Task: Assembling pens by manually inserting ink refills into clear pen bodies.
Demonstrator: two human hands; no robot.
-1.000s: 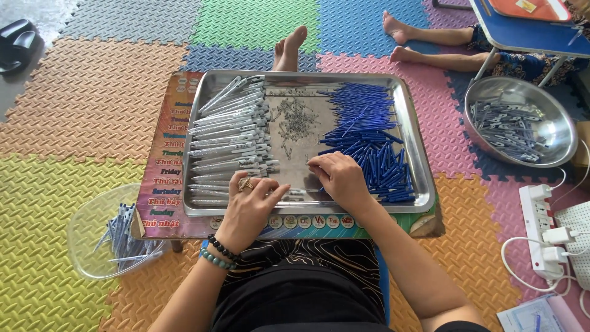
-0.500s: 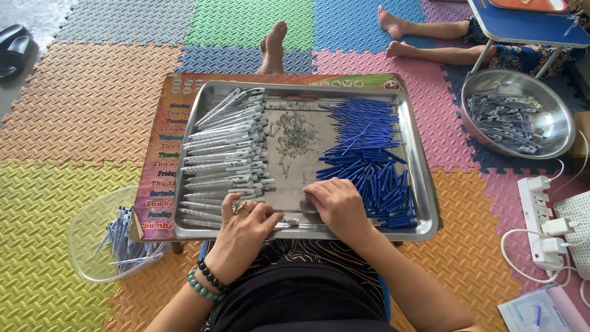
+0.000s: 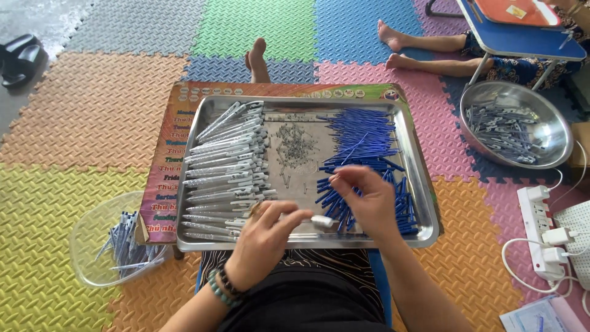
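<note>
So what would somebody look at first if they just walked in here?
Probably the big steel tray in the middle, with white pen barrels stacked on its left and a heap of blue pen parts on its right. Right over its near edge, the left hand holds a white barrel while the right hand hovers over the blue heap. Under it all lies a floor mat of bright puzzle-piece squares.

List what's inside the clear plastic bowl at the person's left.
The clear plastic bowl holds a loose heap of assembled pens, grey-white with blue parts. Those at the bottom are covered by the upper ones; no count possible.
</note>
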